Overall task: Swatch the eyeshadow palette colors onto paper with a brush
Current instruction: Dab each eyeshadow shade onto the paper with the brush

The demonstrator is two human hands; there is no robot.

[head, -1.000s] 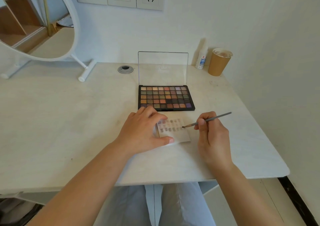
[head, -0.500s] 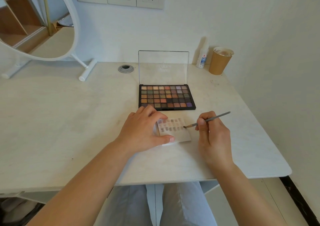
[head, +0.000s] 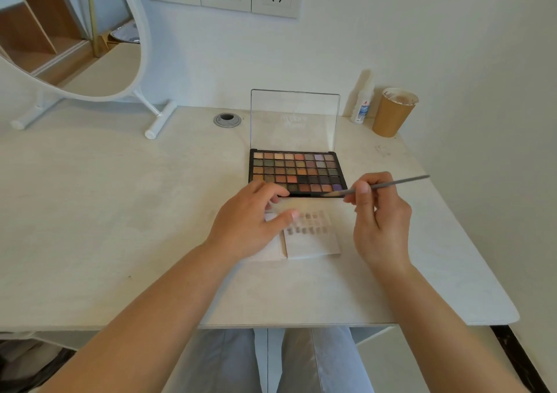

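An open eyeshadow palette (head: 297,171) with many small colour pans lies on the table, its clear lid (head: 294,120) standing upright. Just in front of it is a small white paper (head: 313,242) bearing rows of brownish swatches. My left hand (head: 251,221) rests on the paper's left part and pinches a blurred upper sheet or edge of it. My right hand (head: 378,215) grips a thin grey brush (head: 388,185); its tip sits over the palette's front right edge, above the paper.
A round white mirror (head: 75,34) on a stand fills the back left. A cable hole (head: 227,120) lies behind the palette. A small white bottle (head: 361,106) and a brown paper cup (head: 391,112) stand at the back right by the wall. The table's right edge (head: 470,242) is close.
My right hand lifted the brush tip off the paper and moved it up to the palette's front right edge. My left hand's fingers shifted on the paper, which now looks blurred at its top.
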